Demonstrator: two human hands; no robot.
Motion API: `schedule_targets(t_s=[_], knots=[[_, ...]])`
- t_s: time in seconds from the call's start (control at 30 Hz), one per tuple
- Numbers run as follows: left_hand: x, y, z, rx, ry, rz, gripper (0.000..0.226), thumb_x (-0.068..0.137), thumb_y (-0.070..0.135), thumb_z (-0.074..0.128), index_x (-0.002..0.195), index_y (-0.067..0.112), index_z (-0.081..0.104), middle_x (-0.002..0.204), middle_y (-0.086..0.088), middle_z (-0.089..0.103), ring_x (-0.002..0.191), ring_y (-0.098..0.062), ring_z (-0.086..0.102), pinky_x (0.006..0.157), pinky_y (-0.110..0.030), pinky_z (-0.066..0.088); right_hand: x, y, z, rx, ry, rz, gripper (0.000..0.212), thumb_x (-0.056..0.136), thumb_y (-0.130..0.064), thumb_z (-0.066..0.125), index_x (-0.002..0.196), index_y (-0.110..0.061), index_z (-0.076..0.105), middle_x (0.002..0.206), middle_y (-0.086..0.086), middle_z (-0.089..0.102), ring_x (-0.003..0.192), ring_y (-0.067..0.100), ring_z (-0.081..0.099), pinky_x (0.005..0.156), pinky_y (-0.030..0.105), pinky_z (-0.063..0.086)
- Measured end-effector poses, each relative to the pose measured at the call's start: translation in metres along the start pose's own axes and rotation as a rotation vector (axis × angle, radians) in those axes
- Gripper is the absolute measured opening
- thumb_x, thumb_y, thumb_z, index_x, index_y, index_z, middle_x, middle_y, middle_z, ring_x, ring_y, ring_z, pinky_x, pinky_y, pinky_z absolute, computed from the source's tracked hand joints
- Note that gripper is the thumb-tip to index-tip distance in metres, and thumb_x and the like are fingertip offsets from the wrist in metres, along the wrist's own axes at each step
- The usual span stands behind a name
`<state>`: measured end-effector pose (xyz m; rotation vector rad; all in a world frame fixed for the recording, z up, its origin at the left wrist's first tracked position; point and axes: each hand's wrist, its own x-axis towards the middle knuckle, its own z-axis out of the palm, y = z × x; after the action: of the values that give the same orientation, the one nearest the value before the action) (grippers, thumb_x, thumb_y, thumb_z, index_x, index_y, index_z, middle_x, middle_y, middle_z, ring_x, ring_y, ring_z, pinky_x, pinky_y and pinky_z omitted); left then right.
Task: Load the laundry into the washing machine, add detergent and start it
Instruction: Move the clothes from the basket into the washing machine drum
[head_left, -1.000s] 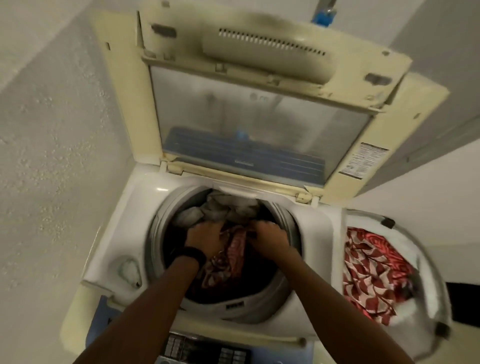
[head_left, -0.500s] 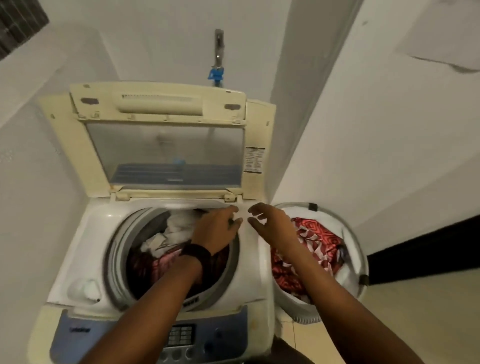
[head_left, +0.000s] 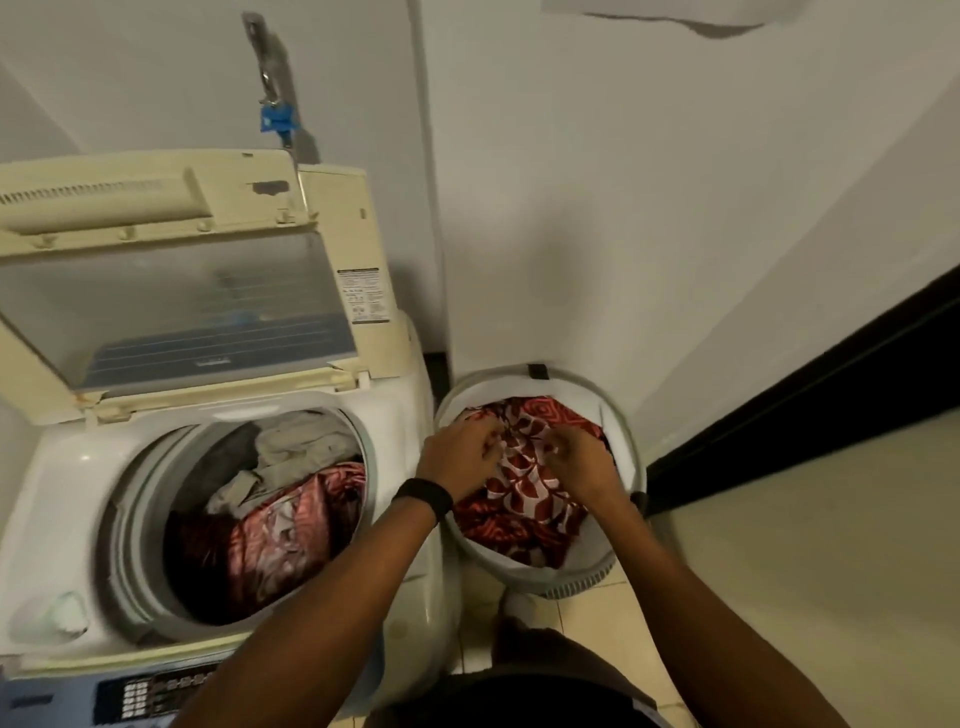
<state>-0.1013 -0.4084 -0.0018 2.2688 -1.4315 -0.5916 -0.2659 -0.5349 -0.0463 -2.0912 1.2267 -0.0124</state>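
A top-loading washing machine (head_left: 72, 499) stands at the left with its lid (head_left: 171, 291) raised. Its drum holds pale garments (head_left: 296, 447) and a red patterned cloth (head_left: 291, 525). To its right a round white laundry basket (head_left: 631, 457) holds a red-and-white patterned cloth (head_left: 524, 499). My left hand (head_left: 460, 457), with a black wristband, and my right hand (head_left: 582, 462) are both down in the basket, fingers curled into that cloth.
The machine's control panel (head_left: 156, 691) runs along its front edge. A tap with a blue fitting (head_left: 275, 122) is on the wall behind. White walls box in the basket corner. A dark skirting strip (head_left: 810, 395) and pale floor tiles (head_left: 810, 571) lie at right.
Both hands left the clothes in the drum, crossed over the machine's right rim, and now grip the patterned cloth in the basket. The camera view swung right.
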Motion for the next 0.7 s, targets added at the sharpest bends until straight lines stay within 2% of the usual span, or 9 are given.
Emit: schedule_targets(t_s=[0.07, 0.17, 0.27, 0.33, 0.4, 0.47, 0.5, 0.6, 0.7], knots=[[0.006, 0.006, 0.020, -0.031, -0.077, -0.028, 0.024, 0.102, 0.031, 0.054, 0.120, 0.022, 0.067, 0.106, 0.003, 0.071, 0.094, -0.017, 0.065, 0.077, -0.028, 0.048, 0.005, 0.032, 0.011, -0.036, -0.050, 0.059, 0.021, 0.093, -0.030, 0.065, 0.112, -0.023, 0.071, 0.116, 0.006, 0.069, 0.100, 0.024, 0.069, 0.083, 0.036, 0.057], [0.013, 0.007, 0.051, -0.013, -0.188, -0.085, 0.027, 0.100, 0.030, 0.054, 0.124, 0.026, 0.066, 0.106, 0.002, 0.073, 0.096, -0.020, 0.068, 0.085, -0.039, 0.057, 0.005, 0.070, 0.034, -0.146, -0.181, 0.115, 0.032, 0.092, -0.035, 0.067, 0.121, -0.023, 0.067, 0.125, 0.004, 0.064, 0.109, 0.026, 0.066, 0.092, 0.037, 0.054], [0.014, 0.009, 0.076, -0.030, -0.300, -0.131, 0.035, 0.099, 0.029, 0.059, 0.134, 0.026, 0.060, 0.116, -0.002, 0.072, 0.106, -0.025, 0.068, 0.093, -0.040, 0.056, 0.000, 0.084, 0.048, -0.060, -0.302, 0.179, 0.031, 0.093, -0.034, 0.067, 0.119, -0.017, 0.069, 0.115, 0.004, 0.071, 0.105, 0.023, 0.068, 0.093, 0.037, 0.055], [0.012, 0.008, 0.088, -0.098, -0.377, -0.150, 0.049, 0.096, 0.032, 0.065, 0.143, 0.025, 0.052, 0.135, -0.005, 0.064, 0.122, -0.028, 0.062, 0.101, -0.038, 0.051, -0.002, 0.081, 0.045, 0.036, -0.209, 0.211, 0.021, 0.094, -0.035, 0.067, 0.106, -0.019, 0.072, 0.101, -0.001, 0.074, 0.089, 0.012, 0.069, 0.081, 0.028, 0.055], [0.011, 0.007, 0.098, -0.145, -0.425, -0.177, 0.080, 0.090, 0.039, 0.073, 0.157, 0.026, 0.032, 0.154, -0.010, 0.046, 0.139, -0.032, 0.048, 0.111, -0.042, 0.044, -0.001, 0.065, 0.033, 0.158, -0.096, 0.177, 0.013, 0.092, -0.035, 0.071, 0.096, -0.023, 0.073, 0.090, -0.012, 0.073, 0.077, -0.001, 0.064, 0.073, 0.017, 0.049], [0.013, 0.003, 0.105, -0.184, -0.409, -0.234, 0.108, 0.081, 0.043, 0.080, 0.163, 0.033, 0.009, 0.164, -0.012, 0.028, 0.149, -0.035, 0.031, 0.120, -0.050, 0.034, -0.002, 0.041, 0.021, 0.314, -0.018, 0.076, 0.007, 0.089, -0.031, 0.073, 0.090, -0.025, 0.072, 0.083, -0.014, 0.072, 0.074, -0.003, 0.064, 0.073, 0.017, 0.049], [0.014, 0.002, 0.108, -0.227, -0.363, -0.257, 0.110, 0.081, 0.039, 0.081, 0.163, 0.037, 0.007, 0.165, -0.011, 0.026, 0.150, -0.034, 0.028, 0.121, -0.051, 0.032, -0.002, 0.031, 0.018, 0.396, -0.020, 0.017, 0.006, 0.089, -0.029, 0.072, 0.092, -0.025, 0.069, 0.085, -0.012, 0.072, 0.077, -0.002, 0.066, 0.077, 0.021, 0.052], [0.017, 0.008, 0.098, -0.393, -0.121, -0.289, 0.072, 0.091, 0.012, 0.071, 0.155, 0.027, 0.040, 0.154, -0.010, 0.044, 0.140, -0.030, 0.045, 0.116, -0.034, 0.037, -0.003, 0.009, 0.014, 0.598, -0.103, -0.133, 0.023, 0.089, -0.036, 0.068, 0.109, -0.027, 0.062, 0.103, -0.008, 0.071, 0.097, 0.006, 0.069, 0.089, 0.035, 0.058], [0.025, 0.012, 0.078, -0.588, 0.075, -0.450, 0.037, 0.100, 0.014, 0.060, 0.137, 0.017, 0.062, 0.139, -0.007, 0.061, 0.128, -0.026, 0.056, 0.109, -0.034, 0.043, -0.002, 0.001, 0.013, 0.739, -0.046, -0.090, 0.038, 0.094, -0.051, 0.065, 0.126, -0.033, 0.056, 0.120, -0.010, 0.068, 0.113, 0.008, 0.065, 0.097, 0.034, 0.054]])
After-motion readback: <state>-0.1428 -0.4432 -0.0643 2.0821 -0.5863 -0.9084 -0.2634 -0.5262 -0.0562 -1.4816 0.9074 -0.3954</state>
